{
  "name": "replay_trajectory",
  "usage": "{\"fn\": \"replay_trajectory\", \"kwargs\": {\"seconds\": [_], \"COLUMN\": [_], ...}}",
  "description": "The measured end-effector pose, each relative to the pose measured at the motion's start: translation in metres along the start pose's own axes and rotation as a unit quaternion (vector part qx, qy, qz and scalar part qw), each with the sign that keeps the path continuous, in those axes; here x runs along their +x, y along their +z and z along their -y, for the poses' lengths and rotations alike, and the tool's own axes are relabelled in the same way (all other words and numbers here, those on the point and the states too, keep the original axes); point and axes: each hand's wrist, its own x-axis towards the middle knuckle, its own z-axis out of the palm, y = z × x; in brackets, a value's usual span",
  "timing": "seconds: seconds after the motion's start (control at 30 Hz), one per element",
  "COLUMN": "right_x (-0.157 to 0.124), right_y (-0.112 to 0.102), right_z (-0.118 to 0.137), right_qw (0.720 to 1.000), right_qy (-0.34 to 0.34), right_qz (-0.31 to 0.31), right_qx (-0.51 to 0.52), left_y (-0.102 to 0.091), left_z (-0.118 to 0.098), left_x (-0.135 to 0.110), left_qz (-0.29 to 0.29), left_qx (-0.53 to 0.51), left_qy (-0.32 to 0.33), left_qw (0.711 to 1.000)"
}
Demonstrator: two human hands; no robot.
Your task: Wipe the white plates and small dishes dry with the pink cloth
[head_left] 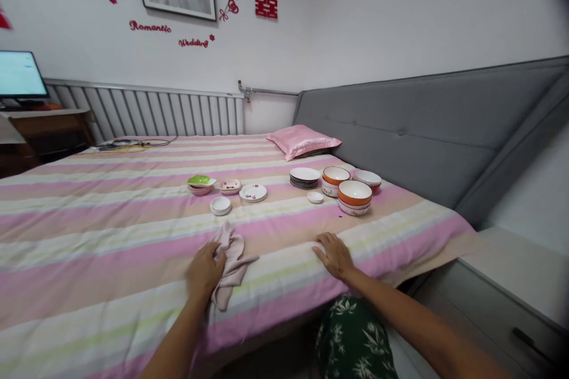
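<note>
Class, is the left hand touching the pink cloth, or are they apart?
Touching. The head view shows the left hand resting on the pink cloth, its thumb lying against the fabric.

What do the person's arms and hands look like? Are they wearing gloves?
No gloves! The left hand and right hand are bare. No sleeve, watch or bracelet shows on the left forearm or right forearm. Below, a dark green garment has pale leaf shapes.

Two hands (207,267) (336,256); one cloth (233,260); two orange bowls (336,180) (354,200); one green dish (200,180); one pillow (304,141)
</note>
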Motion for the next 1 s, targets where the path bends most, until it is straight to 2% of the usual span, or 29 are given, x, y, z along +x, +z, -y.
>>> {"fn": "replay_trajectory", "kwargs": {"seconds": [0.5,0.67,0.77,0.87,1.0], "right_x": [0.002,0.028,0.062,0.100,0.140], "right_y": [0.004,0.005,0.014,0.032,0.064], "right_z": [-0.004,0.005,0.036,0.086,0.154], "right_qw": [0.998,0.987,0.981,0.972,0.946], "right_qy": [0.011,0.090,0.071,0.002,-0.097], "right_qz": [0.039,0.074,0.099,0.122,0.164], "right_qx": [0.041,0.108,0.149,0.199,0.262], "left_y": [0.013,0.011,0.010,0.009,0.005], "left_z": [0.006,0.007,0.007,0.007,0.010], "left_x": [0.001,0.000,-0.001,-0.002,0.001], "left_qz": [-0.036,-0.046,-0.054,-0.064,-0.091], "left_qx": [-0.029,-0.060,-0.089,-0.125,-0.172], "left_qy": [0.006,-0.004,-0.015,-0.032,-0.066], "left_qw": [0.999,0.997,0.994,0.990,0.979]}}
